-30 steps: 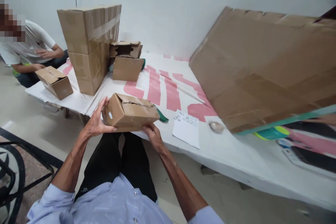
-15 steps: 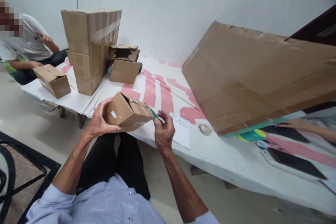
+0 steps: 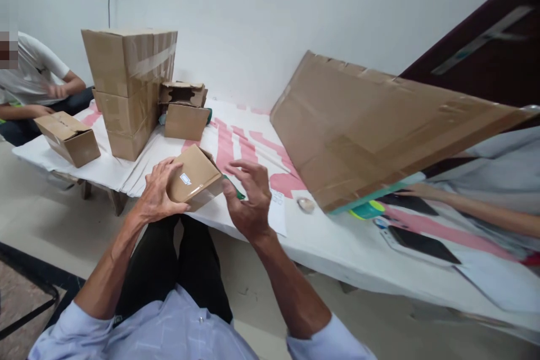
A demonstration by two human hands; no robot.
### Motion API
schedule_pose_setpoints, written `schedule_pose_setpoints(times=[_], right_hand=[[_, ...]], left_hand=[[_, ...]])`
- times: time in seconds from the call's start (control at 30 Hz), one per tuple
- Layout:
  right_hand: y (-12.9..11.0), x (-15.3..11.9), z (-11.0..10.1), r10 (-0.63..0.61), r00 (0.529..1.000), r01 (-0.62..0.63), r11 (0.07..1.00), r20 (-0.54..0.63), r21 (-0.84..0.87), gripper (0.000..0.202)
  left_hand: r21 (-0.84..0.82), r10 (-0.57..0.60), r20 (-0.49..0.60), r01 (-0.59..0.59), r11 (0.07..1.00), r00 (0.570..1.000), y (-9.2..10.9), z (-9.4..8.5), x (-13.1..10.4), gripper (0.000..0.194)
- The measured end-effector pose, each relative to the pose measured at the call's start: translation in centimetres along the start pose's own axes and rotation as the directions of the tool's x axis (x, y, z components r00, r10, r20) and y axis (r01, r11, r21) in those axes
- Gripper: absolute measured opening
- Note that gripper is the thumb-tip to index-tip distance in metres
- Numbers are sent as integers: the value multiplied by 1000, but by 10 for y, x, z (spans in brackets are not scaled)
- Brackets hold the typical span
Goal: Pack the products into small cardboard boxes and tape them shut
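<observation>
My left hand [image 3: 157, 191] is wrapped around one end of a small brown cardboard box [image 3: 198, 171], holding it tilted above my lap at the table's front edge. On the end turned to me sits a small white label [image 3: 185, 179]. My right hand [image 3: 252, 205] is raised at the box's far right end, thumb and fingers spread apart. Behind its thumb shows a bit of something green [image 3: 240, 195]; what it is and whether it touches the box I cannot tell. A printed white sheet [image 3: 277, 216] lies on the table, partly hidden by this hand.
Tall stacked cartons [image 3: 129, 90] and an opened box [image 3: 184, 118] stand at the back left. Another small carton [image 3: 67, 138] lies near a seated person [image 3: 37, 79]. A big cardboard panel [image 3: 358, 129] leans at right, with a tape roll [image 3: 367, 210] and tablet [image 3: 422, 244] beyond.
My right hand has opened from a pinch on the green piece at the box's end. The box has turned so its labelled end faces me more. The view has swung right.
</observation>
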State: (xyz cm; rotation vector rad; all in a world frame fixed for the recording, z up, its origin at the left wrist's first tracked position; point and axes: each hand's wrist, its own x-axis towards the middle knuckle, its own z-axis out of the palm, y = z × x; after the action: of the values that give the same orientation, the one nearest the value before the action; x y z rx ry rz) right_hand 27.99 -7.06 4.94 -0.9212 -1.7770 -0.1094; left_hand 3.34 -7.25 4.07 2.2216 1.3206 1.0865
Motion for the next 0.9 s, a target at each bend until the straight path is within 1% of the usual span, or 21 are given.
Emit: schedule_pose_setpoints(times=[0.03, 0.1, 0.17, 0.2, 0.27, 0.4, 0.57, 0.77, 0.9], right_hand=[[-4, 10, -2, -86, 994, 88, 996, 66, -26, 24], [-9, 27, -2, -202, 953, 222, 972, 225, -71, 23], [-9, 39, 1, -240, 897, 306, 943, 372, -128, 24], [-7, 42, 3, -245, 870, 339, 928, 427, -157, 24], [-3, 46, 6, -253, 829, 395, 896, 500, -202, 24], [0, 47, 5, -276, 783, 470, 849, 557, -241, 21], [-1, 48, 2, -306, 754, 511, 829, 581, -227, 21], [1, 47, 2, -354, 741, 560, 794, 570, -235, 28], [1, 47, 3, -349, 734, 560, 796, 582, -230, 28]], left_hand=[[-1, 12, -6, -12, 1000, 1000, 2, 4, 1, 106], [-3, 34, -9, -34, 999, 999, 6, 10, 4, 111], [-4, 45, -11, -45, 999, 999, 10, 16, 6, 113], [-5, 48, -12, -48, 999, 999, 12, 18, 6, 113], [-5, 51, -18, -51, 999, 999, 14, 20, 6, 113], [-4, 45, -27, -45, 999, 999, 16, 24, 7, 112], [-10, 39, -25, -39, 999, 999, 18, 28, 9, 111], [-11, 45, -23, -46, 999, 999, 19, 28, 10, 108], [-6, 38, -19, -38, 999, 999, 20, 28, 10, 109]])
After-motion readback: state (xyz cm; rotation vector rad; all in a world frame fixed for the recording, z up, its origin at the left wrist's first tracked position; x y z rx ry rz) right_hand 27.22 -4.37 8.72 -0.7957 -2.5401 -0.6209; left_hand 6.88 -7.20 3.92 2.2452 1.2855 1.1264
